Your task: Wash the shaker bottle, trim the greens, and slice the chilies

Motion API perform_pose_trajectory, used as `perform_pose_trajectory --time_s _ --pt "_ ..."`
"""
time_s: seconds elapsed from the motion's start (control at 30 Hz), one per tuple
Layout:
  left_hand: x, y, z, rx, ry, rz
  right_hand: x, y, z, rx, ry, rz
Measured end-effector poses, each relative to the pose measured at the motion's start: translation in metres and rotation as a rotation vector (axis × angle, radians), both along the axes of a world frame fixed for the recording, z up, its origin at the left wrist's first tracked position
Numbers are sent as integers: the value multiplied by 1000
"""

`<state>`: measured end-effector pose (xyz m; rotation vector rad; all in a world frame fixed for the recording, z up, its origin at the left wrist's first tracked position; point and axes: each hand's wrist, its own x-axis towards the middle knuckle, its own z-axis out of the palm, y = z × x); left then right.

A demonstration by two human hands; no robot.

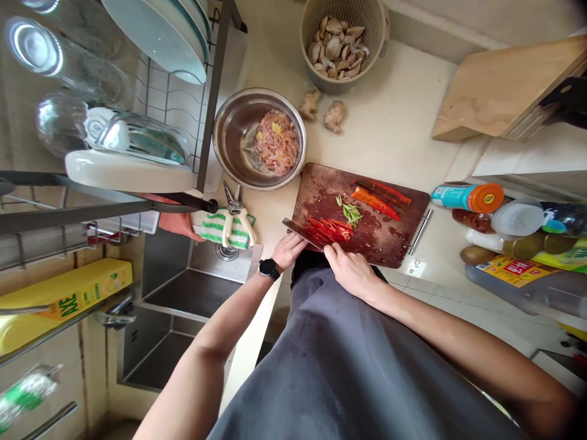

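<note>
Fingers of the left hand (288, 252) lay together against the near side of a cleaver (298, 232), with a black wristwatch (269, 269) on that wrist. Fingers of the right hand (346, 269) curled together at the blade's other end, over the near edge of a stained cutting board (385, 244). The cleaver's handle was hidden, so I couldn't tell which hand clamped it. Its blade lay against a heap of thin red chili strips (328, 231) on the board.

At the far left, a yellow carton (59, 305) stood near a steel sink (192, 293), below a dish rack (213, 91) loaded with plates and glasses. A green-striped cloth (229, 235) lay at the sink's edge under a pair of scissors (233, 208). Beyond them sat a steel bowl (224, 140) holding raw minced meat (277, 143), then two ginger pieces (334, 116) on the counter (389, 122) and a basket (321, 36) of pale mushroom pieces (337, 52).

Spring onion shreds (351, 212) and longer red pepper pieces (376, 203) lay on the board. Further right stood a wooden board (504, 91) and a cluster of bottles (518, 217).
</note>
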<state>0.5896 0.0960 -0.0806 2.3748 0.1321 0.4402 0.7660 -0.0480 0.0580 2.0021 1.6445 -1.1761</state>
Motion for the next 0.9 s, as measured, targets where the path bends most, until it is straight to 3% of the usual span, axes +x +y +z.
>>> perform_pose_trajectory --time_s 0.57,0.7,0.9 --pt "-1 3 -9 -52 -54 -19 6 2 0 -91 -3 56" --pt "2 5 -7 -33 -48 -32 3 12 -9 -80 11 27" --pt "4 5 1 -42 -43 -36 5 15 -28 70 42 -84"
